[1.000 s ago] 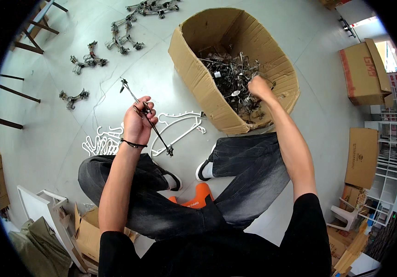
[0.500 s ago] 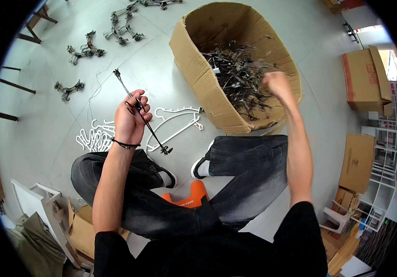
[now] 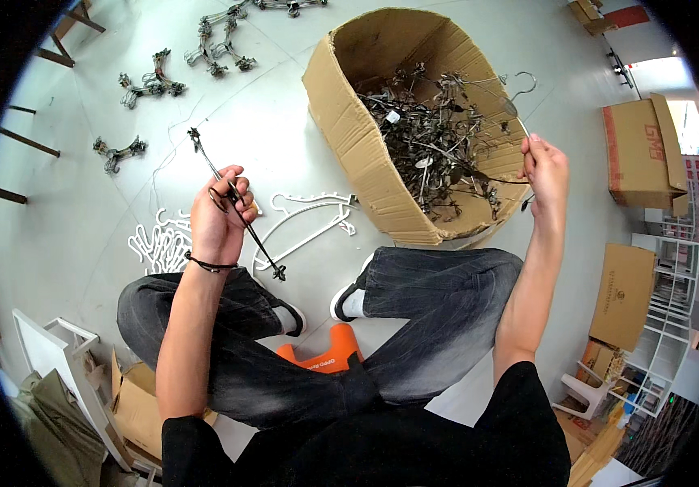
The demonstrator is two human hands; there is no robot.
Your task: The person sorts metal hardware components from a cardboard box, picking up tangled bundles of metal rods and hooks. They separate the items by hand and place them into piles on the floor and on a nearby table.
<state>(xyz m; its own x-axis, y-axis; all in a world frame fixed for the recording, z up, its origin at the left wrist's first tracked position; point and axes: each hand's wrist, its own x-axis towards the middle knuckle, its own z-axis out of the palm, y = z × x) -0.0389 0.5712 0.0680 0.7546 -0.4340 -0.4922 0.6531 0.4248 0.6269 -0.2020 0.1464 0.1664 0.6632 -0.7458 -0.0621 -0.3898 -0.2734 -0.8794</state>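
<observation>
My left hand (image 3: 220, 215) is closed round a few dark metal clip hangers (image 3: 260, 246), held as a slim bundle with clips at both ends. Over the right rim of a large cardboard box (image 3: 366, 154), my right hand (image 3: 546, 172) pinches a metal clip hanger (image 3: 522, 126). Its curved hook points up and away from me, and part of its bar is hidden by my fingers. Inside the box lies a tangled heap of similar clip hangers (image 3: 431, 138). White plastic hangers (image 3: 159, 243) lie on the floor left of my left hand, and a larger white hanger (image 3: 305, 199) lies to its right.
Bundles of clip hangers (image 3: 120, 152) are spread over the floor at far left. An orange object (image 3: 333, 353) sits between my legs. Cardboard cartons (image 3: 624, 284) and a white shelf rack (image 3: 658, 345) stand at right, a white frame (image 3: 57, 357) at lower left.
My right hand has come up out of the box toward the right, now with a clip hanger in it. My left hand keeps its bundle and has shifted slightly left.
</observation>
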